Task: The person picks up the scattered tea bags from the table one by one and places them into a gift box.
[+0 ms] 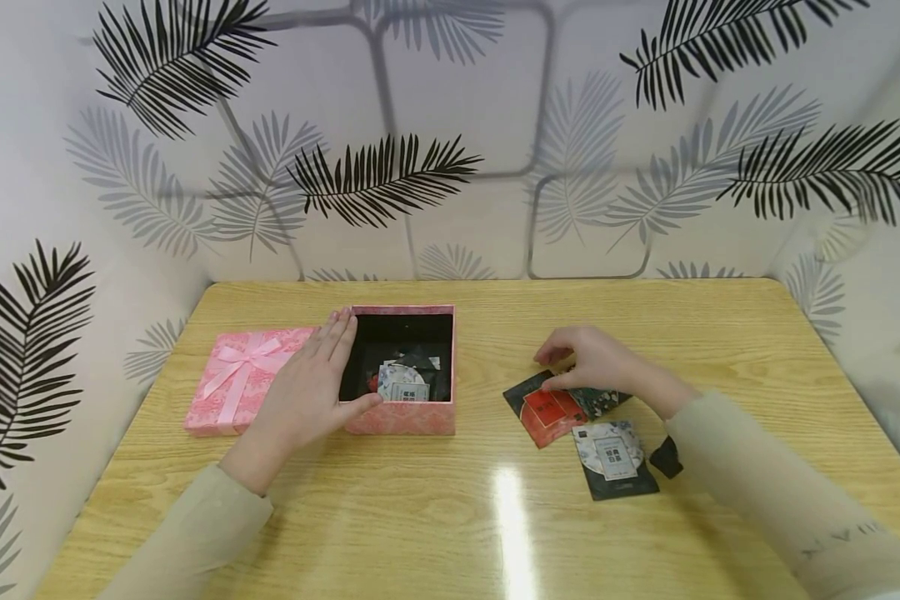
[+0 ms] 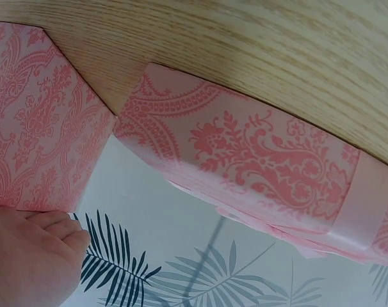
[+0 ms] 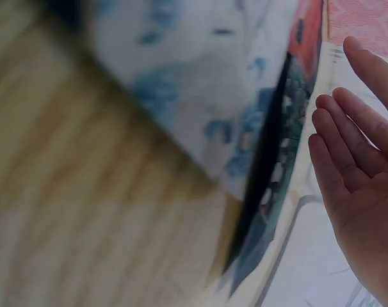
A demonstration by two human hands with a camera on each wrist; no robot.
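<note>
The box (image 1: 400, 420) is patterned pink, black inside; one packet (image 1: 546, 412) red-and-black.

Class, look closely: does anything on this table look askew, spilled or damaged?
Mildly: right of the pink box, the red packet and white-and-black packet lie at different angles, not lined up. No spill or damage shows.

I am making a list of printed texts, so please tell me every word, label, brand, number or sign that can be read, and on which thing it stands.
"经典白茶", apparently (slightly soft print): white-and-black packet.
Red packet: characters too small to read.
Packet inside the box: characters too blurred to read.
Right sleeve: dark lettering, too unclear to read.
No readable brand or number.
</note>
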